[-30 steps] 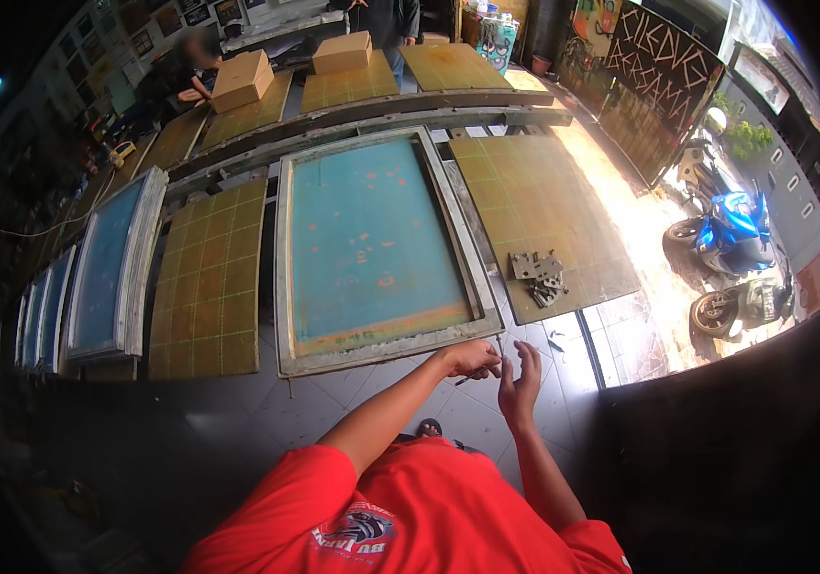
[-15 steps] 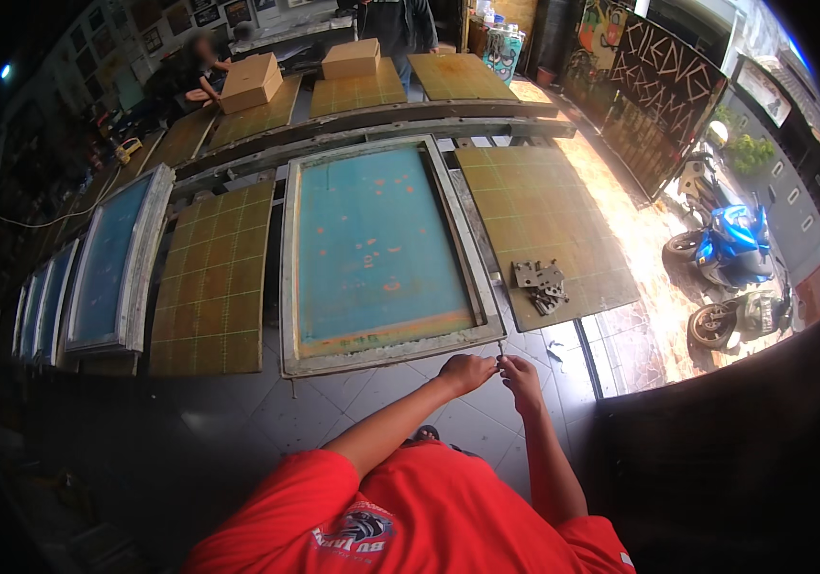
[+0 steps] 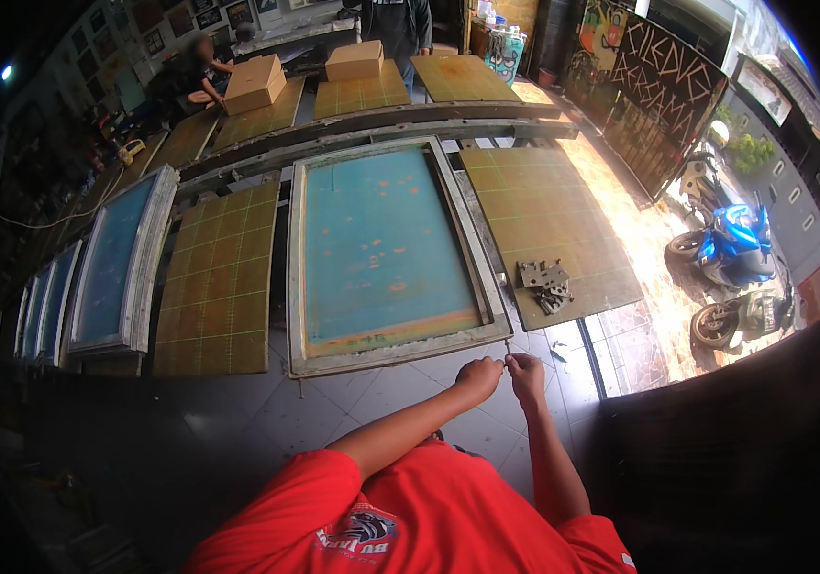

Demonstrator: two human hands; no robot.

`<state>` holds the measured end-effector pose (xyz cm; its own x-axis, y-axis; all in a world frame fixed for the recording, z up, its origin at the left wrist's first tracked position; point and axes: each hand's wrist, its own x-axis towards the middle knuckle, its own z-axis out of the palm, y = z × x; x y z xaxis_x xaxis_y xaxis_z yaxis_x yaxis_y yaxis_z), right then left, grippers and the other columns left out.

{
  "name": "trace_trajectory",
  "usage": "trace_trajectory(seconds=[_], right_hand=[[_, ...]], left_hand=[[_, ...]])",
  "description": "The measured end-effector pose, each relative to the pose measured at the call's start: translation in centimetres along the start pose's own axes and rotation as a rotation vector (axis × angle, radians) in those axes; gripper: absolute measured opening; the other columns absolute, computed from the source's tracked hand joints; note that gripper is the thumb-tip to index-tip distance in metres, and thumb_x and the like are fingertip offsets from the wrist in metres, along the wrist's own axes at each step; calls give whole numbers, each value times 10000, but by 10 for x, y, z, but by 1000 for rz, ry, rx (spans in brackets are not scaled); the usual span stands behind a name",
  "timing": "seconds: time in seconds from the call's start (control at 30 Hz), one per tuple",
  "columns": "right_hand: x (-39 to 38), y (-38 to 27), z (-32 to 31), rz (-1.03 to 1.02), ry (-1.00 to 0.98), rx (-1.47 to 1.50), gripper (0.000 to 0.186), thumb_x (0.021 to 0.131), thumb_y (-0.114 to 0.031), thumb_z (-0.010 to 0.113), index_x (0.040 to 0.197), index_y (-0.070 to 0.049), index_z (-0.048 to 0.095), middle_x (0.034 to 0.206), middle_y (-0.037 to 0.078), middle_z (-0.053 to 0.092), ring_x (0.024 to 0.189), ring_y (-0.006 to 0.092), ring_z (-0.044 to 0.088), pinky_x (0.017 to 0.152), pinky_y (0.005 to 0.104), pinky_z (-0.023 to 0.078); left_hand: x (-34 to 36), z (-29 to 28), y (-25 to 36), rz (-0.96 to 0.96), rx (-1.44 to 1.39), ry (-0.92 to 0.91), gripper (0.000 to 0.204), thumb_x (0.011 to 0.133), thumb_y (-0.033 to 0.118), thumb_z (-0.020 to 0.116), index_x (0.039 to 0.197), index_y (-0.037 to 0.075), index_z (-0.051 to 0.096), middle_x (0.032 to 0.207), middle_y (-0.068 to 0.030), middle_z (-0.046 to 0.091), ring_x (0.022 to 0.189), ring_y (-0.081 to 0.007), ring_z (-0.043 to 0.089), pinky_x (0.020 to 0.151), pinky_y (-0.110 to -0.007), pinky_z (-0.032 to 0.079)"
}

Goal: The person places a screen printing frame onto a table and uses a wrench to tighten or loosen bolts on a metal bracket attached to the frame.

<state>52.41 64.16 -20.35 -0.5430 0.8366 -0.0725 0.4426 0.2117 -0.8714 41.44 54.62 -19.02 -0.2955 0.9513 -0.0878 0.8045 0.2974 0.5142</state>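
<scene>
A wooden-framed silk screen [image 3: 386, 239] with blue-green mesh and small orange marks lies in front of me. From its near right corner a thin bolt [image 3: 508, 348] sticks out toward me. My right hand [image 3: 527, 376] pinches the bolt's near end between thumb and fingers. Just beside it, my left hand [image 3: 480, 379] is closed, its fingertips at the bolt; what they hold is hidden. Several metal hinge-like brackets [image 3: 546, 284] lie piled on the board [image 3: 563, 210] to the right of the screen.
More framed screens [image 3: 123, 268] and a gridded board [image 3: 219, 287] stand to the left. Beyond a long rail [image 3: 381, 122] are cardboard boxes [image 3: 255, 84] on boards, and two other people. A blue motorcycle [image 3: 735, 244] is parked at right. Tiled floor [image 3: 333, 402] lies below.
The view has shifted slightly, so the screen and boards sit a little farther right. Both hands stay at the corner; the left has turned slightly, and more of the bolt shows above the fingers.
</scene>
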Motion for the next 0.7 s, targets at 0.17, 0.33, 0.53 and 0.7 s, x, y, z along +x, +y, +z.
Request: trace_trajectory(seconds=[0.17, 0.33, 0.53, 0.7], right_hand=[[-5, -10, -1, 32, 2, -33, 206, 837, -181, 687, 904, 9, 724, 846, 194, 704, 797, 277, 690, 737, 358, 513], [-6, -16, 0, -114, 85, -254, 196, 816, -162, 706, 879, 22, 722, 798, 148, 706, 723, 242, 682, 703, 326, 517], [-18, -29, -14, 76, 145, 27, 398, 854, -272, 702, 1125, 13, 641, 1065, 201, 660, 932, 281, 655, 785, 347, 498], [-16, 68, -10, 896, 50, 658, 792, 930, -529, 535, 1463, -3, 273, 1385, 257, 423, 1247, 337, 469, 1024, 449, 385]], left_hand=[[3, 4, 2, -62, -162, -67, 245, 936, 138, 476, 893, -32, 647, 894, -261, 666, 822, -409, 672, 715, -502, 536], [24, 50, -13, -5, -375, 23, 258, 938, 153, 474, 927, -33, 652, 938, -272, 667, 896, -387, 666, 764, -459, 521], [43, 75, -13, -104, -1078, -119, 269, 971, 257, 540, 1058, 38, 669, 940, -94, 672, 877, -171, 621, 785, -325, 511], [47, 89, -20, -174, -1350, -232, 293, 1013, 243, 498, 1217, 76, 625, 1043, -57, 608, 956, -124, 582, 851, -284, 518]])
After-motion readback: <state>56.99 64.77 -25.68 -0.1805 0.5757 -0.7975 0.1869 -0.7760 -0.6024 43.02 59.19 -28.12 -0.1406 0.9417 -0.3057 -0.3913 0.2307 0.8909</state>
